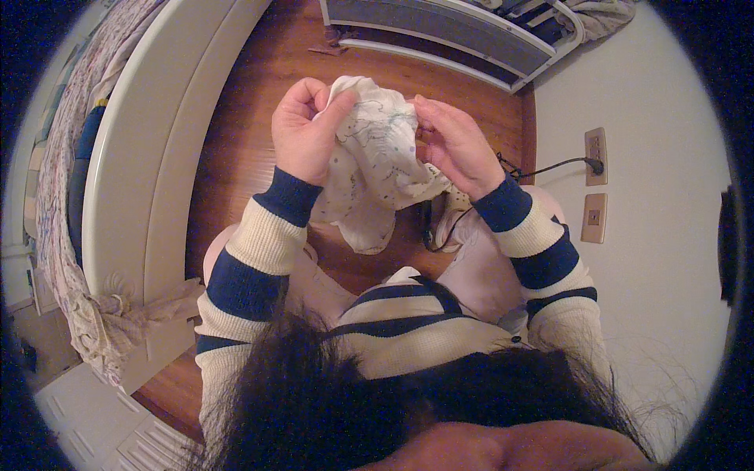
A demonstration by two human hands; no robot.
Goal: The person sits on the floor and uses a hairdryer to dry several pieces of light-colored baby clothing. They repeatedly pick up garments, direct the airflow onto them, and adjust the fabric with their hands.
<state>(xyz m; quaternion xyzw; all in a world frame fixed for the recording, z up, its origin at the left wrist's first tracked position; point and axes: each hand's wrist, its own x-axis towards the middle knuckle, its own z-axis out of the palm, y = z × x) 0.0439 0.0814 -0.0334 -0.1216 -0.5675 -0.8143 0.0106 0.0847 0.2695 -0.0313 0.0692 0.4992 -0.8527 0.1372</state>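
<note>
A white printed cloth garment [377,141] hangs between my two hands above the wooden floor, its lower folds drooping toward my lap. At its upper left edge, my left hand [306,129] pinches the fabric between thumb and fingers. My right hand [450,138] is at the garment's right edge, the fingertips closed on the cloth; part of those fingers is hidden. Both arms wear a cream and navy striped knit sleeve. A black cord [436,244] lies below the garment, near my right knee.
A cream bed frame [159,147] with patterned bedding [65,194] stands at left. A white metal rack with grey panels [436,29] is ahead. On the right wall, a black plug sits in a wall socket [596,147], its cable running toward my right arm. A second wall plate [594,218] is below.
</note>
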